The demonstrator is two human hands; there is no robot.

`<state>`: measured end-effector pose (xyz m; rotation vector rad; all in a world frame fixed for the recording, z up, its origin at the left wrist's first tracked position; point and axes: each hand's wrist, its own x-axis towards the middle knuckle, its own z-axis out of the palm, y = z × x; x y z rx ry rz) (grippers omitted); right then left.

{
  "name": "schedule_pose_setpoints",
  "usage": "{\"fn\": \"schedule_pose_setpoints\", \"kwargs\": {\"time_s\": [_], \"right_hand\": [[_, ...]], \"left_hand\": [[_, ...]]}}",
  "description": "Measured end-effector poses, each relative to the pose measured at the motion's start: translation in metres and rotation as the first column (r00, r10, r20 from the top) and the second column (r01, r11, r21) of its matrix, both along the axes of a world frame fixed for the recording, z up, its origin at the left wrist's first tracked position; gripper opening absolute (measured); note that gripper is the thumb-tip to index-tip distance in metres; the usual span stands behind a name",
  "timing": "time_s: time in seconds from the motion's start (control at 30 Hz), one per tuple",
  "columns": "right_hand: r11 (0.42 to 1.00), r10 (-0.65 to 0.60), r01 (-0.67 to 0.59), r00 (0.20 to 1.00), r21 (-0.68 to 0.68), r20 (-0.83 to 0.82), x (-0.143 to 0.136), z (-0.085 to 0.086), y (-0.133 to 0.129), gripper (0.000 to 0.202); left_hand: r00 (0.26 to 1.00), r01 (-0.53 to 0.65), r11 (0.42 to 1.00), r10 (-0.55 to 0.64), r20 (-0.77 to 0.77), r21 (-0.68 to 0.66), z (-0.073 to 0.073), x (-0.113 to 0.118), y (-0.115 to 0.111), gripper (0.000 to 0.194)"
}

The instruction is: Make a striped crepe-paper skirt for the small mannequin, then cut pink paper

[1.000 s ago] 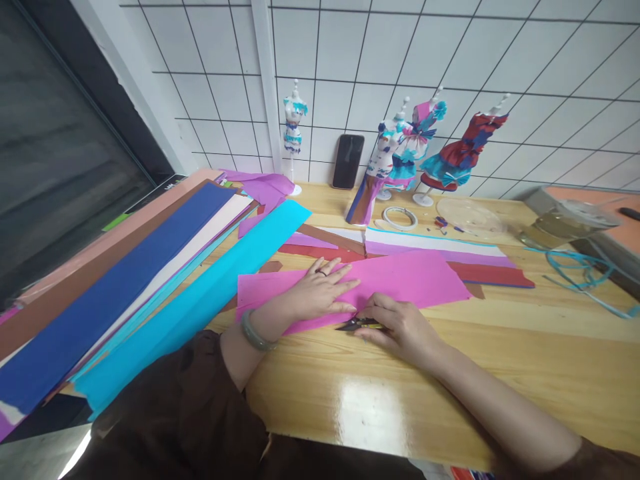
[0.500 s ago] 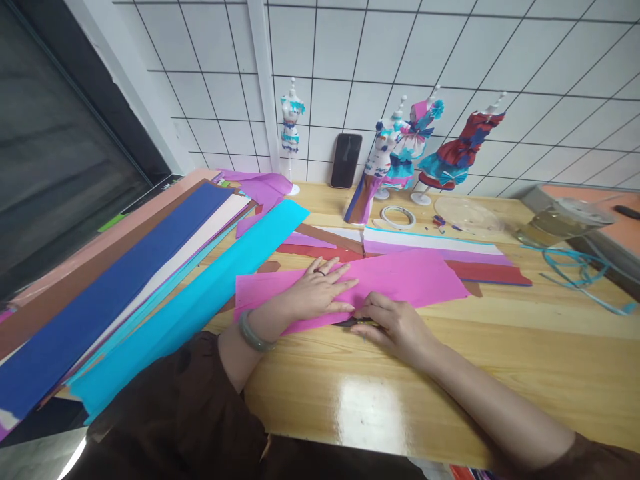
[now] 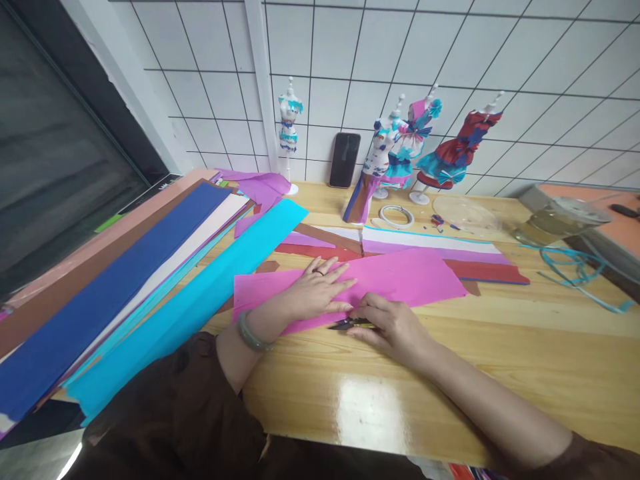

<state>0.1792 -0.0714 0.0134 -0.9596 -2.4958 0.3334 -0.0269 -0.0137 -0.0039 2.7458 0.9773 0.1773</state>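
Observation:
A sheet of pink crepe paper (image 3: 410, 277) lies across the table in front of me. My left hand (image 3: 317, 293) rests flat on it with fingers spread. At the sheet's near edge, my right hand (image 3: 395, 327) is closed on a dark pointed tool (image 3: 343, 325) with a bit of yellow on it. The tip of this tool points left, just below my left fingertips, while my fingers cover much of the rest, so its exact kind is unclear. Layered white, purple and red paper strips (image 3: 480, 257) lie behind the pink sheet.
At left, a folded bright blue strip (image 3: 240, 267) lies beside a pile of coloured paper (image 3: 115, 293). Small dress forms (image 3: 463, 143), a phone (image 3: 345, 160) and a tape roll (image 3: 397, 216) stand or lie near the wall. A cup (image 3: 560, 220) and blue cord (image 3: 580, 267) are at right.
More of the dark tool now shows at the paper's near edge, with its tip further left. My left hand stays in place on the pink paper.

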Motion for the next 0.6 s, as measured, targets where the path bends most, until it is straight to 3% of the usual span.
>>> {"fn": "schedule_pose_setpoints", "kwargs": {"time_s": [0.33,0.6], "right_hand": [[1.0,0.003,-0.003,1.0,0.013,-0.004,-0.0039,-0.0047,0.0002,0.03],[0.999,-0.001,0.002,1.0,0.033,-0.03,-0.0042,-0.0052,-0.0002,0.028]], "left_hand": [[1.0,-0.002,1.0,0.002,0.006,0.031,-0.0048,0.0005,0.0017,0.06],[1.0,-0.003,1.0,0.003,0.002,0.015,-0.0005,0.0008,-0.0005,0.061]]}}
